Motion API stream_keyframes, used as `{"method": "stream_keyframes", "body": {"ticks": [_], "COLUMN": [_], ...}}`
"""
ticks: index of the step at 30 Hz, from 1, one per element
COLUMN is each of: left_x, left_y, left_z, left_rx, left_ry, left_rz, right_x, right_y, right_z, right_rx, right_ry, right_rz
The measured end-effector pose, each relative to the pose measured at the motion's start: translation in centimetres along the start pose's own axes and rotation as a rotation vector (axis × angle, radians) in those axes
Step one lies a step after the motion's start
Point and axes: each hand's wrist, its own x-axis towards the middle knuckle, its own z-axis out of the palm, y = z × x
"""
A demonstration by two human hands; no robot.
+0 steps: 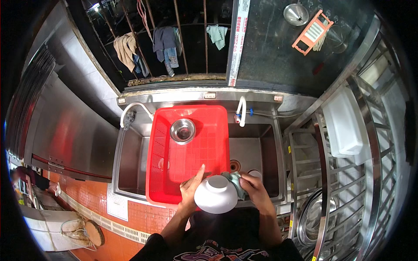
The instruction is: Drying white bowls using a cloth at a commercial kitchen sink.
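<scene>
A white bowl [215,195] is held upside down over the front edge of the sink, its foot ring facing up. My left hand [192,189] grips its left side, with one finger pointing forward. In my right hand [254,187] is a pale green cloth [235,181], pressed against the bowl's right rim. Beneath and beyond my left hand a red plastic basket [225,140] spans the sink, and a small stainless steel bowl [183,131] sits inside it. Part of a white object [255,173], perhaps a dish, shows in the right basin behind my right hand.
Two white faucets [242,111] rise behind the stainless steel double sink [281,156]. At right stands a metal rack [321,182] with white plastic containers [343,120] and stacked metal trays [313,218]. A steel cabinet [75,130] flanks the left. Another person [36,179] is at far left.
</scene>
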Motion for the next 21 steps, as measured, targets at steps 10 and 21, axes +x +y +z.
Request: {"method": "stream_keyframes", "body": {"ticks": [10, 21], "left_x": [0.4, 0.5], "left_y": [-0.7, -0.9], "left_z": [-0.1, 0.6], "left_rx": [0.254, 0.268], "left_ry": [-0.012, -0.051], "left_rz": [0.001, 0.016], "right_x": [-0.7, -2.0], "right_y": [-2.9, -5.0], "right_z": [2.2, 5.3], "right_rx": [-0.513, -0.876], "right_ry": [0.180, 0.161], "right_rz": [-0.501, -0.710]}}
